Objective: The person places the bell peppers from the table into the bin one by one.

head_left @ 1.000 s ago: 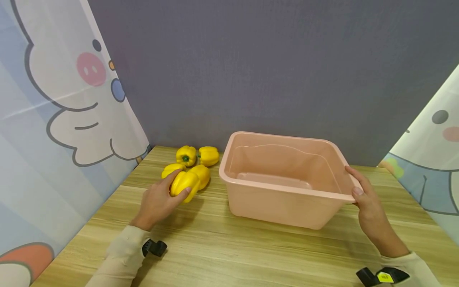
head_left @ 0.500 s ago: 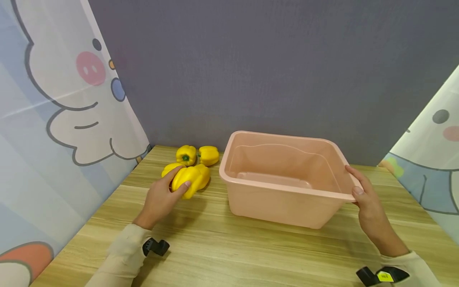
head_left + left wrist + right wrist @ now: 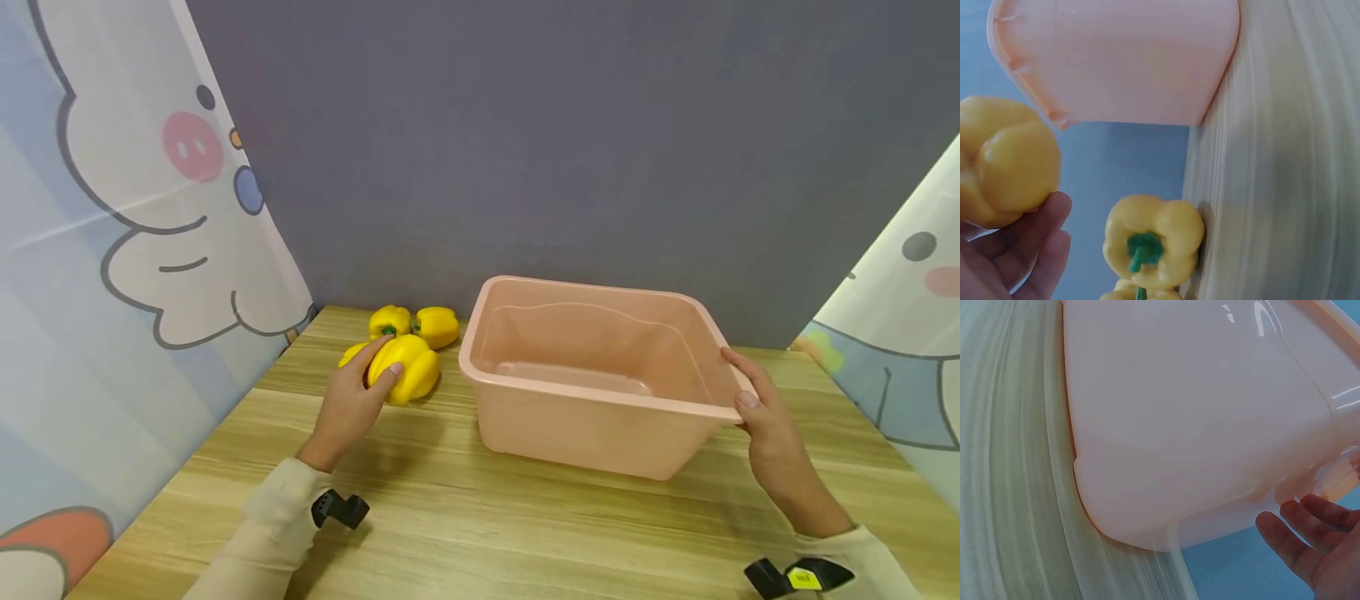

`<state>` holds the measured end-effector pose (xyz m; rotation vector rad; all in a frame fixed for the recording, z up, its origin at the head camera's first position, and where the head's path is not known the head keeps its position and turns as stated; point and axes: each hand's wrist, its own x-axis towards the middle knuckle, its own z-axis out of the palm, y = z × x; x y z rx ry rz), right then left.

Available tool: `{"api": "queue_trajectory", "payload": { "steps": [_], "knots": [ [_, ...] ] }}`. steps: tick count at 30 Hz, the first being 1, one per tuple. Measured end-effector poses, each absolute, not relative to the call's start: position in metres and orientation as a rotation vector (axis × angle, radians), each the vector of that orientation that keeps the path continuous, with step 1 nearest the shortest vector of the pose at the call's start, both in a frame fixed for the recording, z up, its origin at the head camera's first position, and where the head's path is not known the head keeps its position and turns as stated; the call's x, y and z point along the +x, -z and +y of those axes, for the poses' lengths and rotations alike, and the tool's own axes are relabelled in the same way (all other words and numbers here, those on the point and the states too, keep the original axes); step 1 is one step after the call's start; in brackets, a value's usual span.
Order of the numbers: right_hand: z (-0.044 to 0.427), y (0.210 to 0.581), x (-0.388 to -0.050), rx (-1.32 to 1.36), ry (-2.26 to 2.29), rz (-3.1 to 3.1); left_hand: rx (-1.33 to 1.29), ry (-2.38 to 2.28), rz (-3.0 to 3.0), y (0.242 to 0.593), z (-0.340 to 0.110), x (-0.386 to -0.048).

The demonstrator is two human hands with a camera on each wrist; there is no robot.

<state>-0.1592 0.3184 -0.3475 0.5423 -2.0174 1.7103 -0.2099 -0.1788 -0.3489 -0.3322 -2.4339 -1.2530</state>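
My left hand grips a yellow bell pepper between thumb and fingers. In the left wrist view that bell pepper is held above the table, apart from the pink bin. More yellow bell peppers lie behind it: one at the back, one to its right, and one partly hidden by my fingers. My right hand holds the right rim of the pink plastic bin, thumb on top and fingers underneath. Nothing shows inside the bin.
The wooden table carries everything. A dark grey panel rises close behind the bin and peppers. Cartoon-printed cloths hang at the left and right sides.
My left hand has moved slightly right and away from me with the bell pepper, which now overlaps the pepper behind it in view. My right hand and the bin have stayed put.
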Motion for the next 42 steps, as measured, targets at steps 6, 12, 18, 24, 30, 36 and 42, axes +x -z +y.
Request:
{"api": "queue_trajectory", "payload": {
  "steps": [6, 12, 18, 24, 30, 36, 42],
  "knots": [
    [0.320, 0.348, -0.159, 0.536, -1.707, -2.030, -0.328, 1.271, -2.422, 0.344, -0.170, -0.213],
    [0.319, 0.348, -0.160, 0.538, -1.745, -2.006, -0.342, 1.319, -2.412, 0.341, -0.161, -0.216],
    [0.316, 0.349, -0.160, 0.526, -1.762, -1.997, -0.347, 1.341, -2.387, 0.339, -0.158, -0.219],
    [0.318, 0.350, -0.159, 0.519, -1.730, -2.032, -0.328, 1.314, -2.389, 0.334, -0.154, -0.220],
    [0.321, 0.348, -0.160, 0.528, -1.726, -2.033, -0.328, 1.326, -2.372, 0.328, -0.150, -0.220],
    [0.319, 0.348, -0.160, 0.526, -1.752, -2.009, -0.340, 1.350, -2.344, 0.321, -0.149, -0.219],
    [0.317, 0.348, -0.159, 0.508, -1.733, -2.023, -0.357, 1.349, -2.347, 0.315, -0.146, -0.219]
  ]
}}
